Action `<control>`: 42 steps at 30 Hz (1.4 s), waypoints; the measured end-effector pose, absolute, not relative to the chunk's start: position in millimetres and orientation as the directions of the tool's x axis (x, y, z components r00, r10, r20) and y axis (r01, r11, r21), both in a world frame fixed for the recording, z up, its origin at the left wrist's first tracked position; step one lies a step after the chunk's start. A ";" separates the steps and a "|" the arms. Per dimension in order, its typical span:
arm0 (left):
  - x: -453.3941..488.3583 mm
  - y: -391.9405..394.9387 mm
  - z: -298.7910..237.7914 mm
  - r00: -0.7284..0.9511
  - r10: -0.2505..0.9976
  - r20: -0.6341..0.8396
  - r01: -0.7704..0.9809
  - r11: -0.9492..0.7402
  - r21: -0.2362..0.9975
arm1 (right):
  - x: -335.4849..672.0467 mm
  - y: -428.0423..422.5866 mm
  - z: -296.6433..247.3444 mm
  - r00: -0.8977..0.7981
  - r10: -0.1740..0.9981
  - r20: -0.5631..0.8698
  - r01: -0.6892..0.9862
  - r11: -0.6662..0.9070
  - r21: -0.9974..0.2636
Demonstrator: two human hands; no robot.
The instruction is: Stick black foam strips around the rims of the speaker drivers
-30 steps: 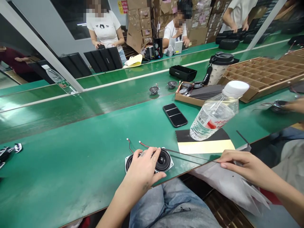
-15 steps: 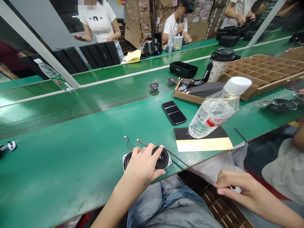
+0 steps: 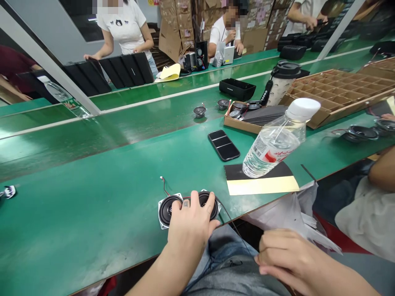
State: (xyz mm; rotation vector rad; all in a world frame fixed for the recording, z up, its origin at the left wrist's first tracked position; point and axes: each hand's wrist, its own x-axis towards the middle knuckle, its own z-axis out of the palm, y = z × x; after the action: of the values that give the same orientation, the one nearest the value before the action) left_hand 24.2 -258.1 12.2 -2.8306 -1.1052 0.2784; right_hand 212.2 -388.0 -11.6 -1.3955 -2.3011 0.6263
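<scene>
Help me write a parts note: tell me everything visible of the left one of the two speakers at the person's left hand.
The left speaker lies face up on the green tabletop, near its front edge. A silvery, metal-looking frame with squared corners surrounds a round black cone with a small glint at its centre. A thin, partly red wire runs from its far side to a small white connector. The left hand hides its right side; how firmly it touches is unclear.

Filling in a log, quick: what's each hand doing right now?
Left hand: open, fingers spread across two speakers.
Right hand: closed, pinching a thin black strip.
</scene>
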 end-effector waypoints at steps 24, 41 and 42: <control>9.5 -237.4 11.0 0.805 0.572 -0.159 0.582 -0.813 0.021 | 291.9 -345.2 -14.4 -0.178 0.922 0.345 0.743 0.356 -0.567; 9.0 -235.1 10.6 0.810 0.558 -0.180 0.572 -0.820 0.028 | 260.8 -377.4 -32.1 -0.267 0.948 0.175 0.671 0.313 -0.673; 9.2 -234.8 10.8 0.814 0.553 -0.180 0.565 -0.825 0.023 | 257.0 -378.7 -31.0 -0.281 0.945 0.170 0.670 0.320 -0.670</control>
State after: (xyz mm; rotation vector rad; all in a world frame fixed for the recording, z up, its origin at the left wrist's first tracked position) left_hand 9.2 -234.8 10.8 -3.0629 -0.9454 0.2674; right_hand 257.0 -378.7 -31.0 -1.4192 -2.0425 0.6544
